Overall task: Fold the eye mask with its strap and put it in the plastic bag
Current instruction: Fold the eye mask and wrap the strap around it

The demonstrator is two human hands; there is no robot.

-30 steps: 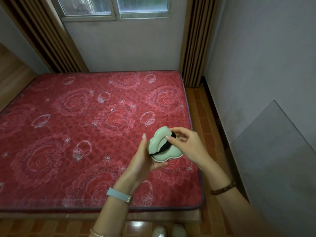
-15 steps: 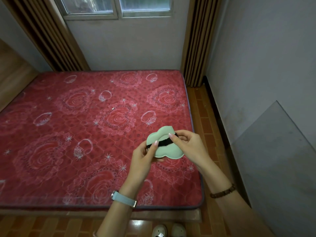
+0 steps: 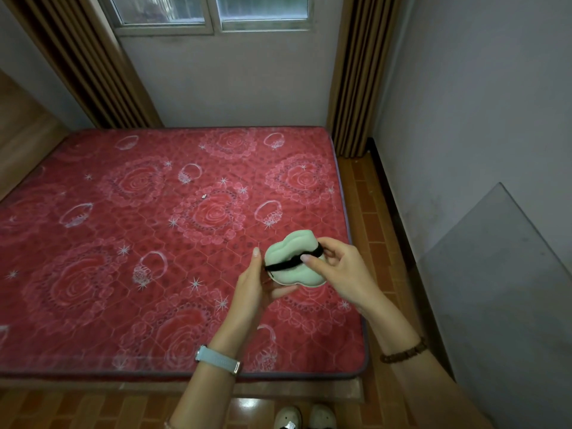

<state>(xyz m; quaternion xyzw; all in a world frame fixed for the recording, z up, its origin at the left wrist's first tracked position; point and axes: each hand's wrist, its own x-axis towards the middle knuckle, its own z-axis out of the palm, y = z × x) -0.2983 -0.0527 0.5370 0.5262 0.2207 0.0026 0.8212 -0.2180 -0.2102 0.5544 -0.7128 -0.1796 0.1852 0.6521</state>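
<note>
A pale green eye mask [image 3: 291, 253], folded in half, is held in the air above the near right part of the red mattress [image 3: 123, 243]. Its black strap [image 3: 288, 264] runs across the folded mask. My left hand [image 3: 252, 287] cups the mask from below and from the left, thumb raised beside it. My right hand [image 3: 343, 270] grips the mask's right side, thumb and fingers pinching the strap. No plastic bag is in view.
The mattress lies on a low wooden frame [image 3: 278, 390] over a brown tiled floor [image 3: 374, 212]. A grey panel [image 3: 507, 289] leans on the right wall. Curtains [image 3: 356, 72] flank the window. My shoes [image 3: 305, 418] show at the bottom edge.
The strap now lies straighter across the folded mask. My left thumb has lifted off the strap to the mask's left edge; my right hand still pinches the strap on the right.
</note>
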